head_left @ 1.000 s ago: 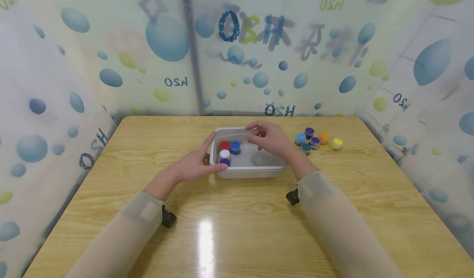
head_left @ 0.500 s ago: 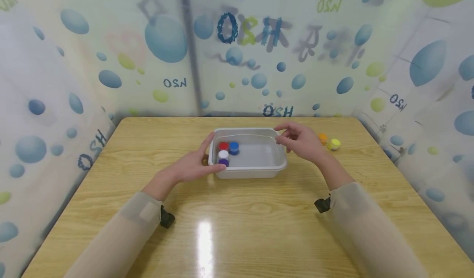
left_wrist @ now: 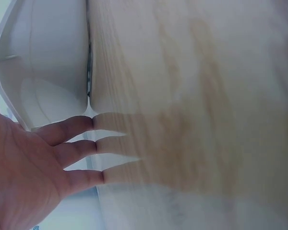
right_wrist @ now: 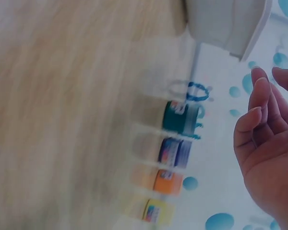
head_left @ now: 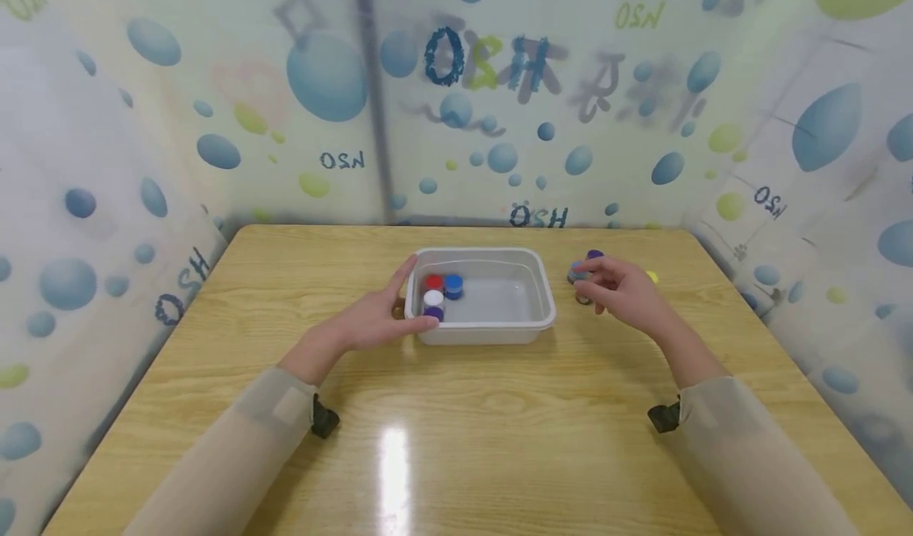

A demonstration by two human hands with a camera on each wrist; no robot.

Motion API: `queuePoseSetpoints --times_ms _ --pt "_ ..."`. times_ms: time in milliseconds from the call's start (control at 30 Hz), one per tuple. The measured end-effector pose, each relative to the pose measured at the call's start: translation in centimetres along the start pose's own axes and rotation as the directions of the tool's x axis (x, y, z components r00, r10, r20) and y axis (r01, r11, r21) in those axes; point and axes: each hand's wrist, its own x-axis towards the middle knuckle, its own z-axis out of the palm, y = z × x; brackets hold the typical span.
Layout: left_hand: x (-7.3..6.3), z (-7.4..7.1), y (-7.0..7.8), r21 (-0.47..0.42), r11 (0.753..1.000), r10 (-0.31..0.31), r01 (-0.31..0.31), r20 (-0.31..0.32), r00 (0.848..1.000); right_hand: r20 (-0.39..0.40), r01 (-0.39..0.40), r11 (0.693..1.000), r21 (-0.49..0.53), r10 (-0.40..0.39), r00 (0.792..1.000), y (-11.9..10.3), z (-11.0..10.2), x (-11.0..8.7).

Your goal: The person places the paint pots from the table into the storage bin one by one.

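Note:
My left hand is at the left end of a white plastic box, thumb along its front rim and index finger along its left side. In the left wrist view three straight fingers reach down to the tabletop beside the box. Inside the box, at its left, stand small paint pots: red, blue, white and purple. My right hand, fingers loosely bent and holding nothing, hovers over a group of paint pots to the right of the box, partly covering them.
Loose pots on the right include a light blue pot, a dark purple pot, a green pot, another purple pot, an orange pot and a yellow pot. A patterned wall stands behind the wooden table.
My right hand has moved right, from above the box past its right rim to over the loose pots. The left hand and the box have stayed in place.

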Motion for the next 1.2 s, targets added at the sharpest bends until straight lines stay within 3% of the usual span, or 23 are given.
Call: queuePoseSetpoints --times_ms 267,567,833,1200 --pt "0.1 -0.1 0.2 0.008 1.000 -0.008 0.008 0.003 1.000 -0.007 -0.090 0.992 -0.090 0.090 0.996 2.9 -1.2 -0.9" --pt "-0.1 -0.1 0.2 0.003 1.000 -0.018 0.018 0.004 1.000 0.021 -0.193 0.970 -0.146 0.199 0.980 5.0 -1.8 0.5" --pt "-0.1 -0.1 0.2 0.007 1.000 -0.016 0.016 0.002 1.000 0.070 -0.195 0.957 -0.214 0.214 0.974 5.4 -1.6 1.5" --pt "-0.1 -0.1 0.3 0.009 1.000 -0.028 0.028 0.012 1.000 0.079 -0.223 0.948 -0.226 0.246 0.966 5.1 -1.1 1.8"
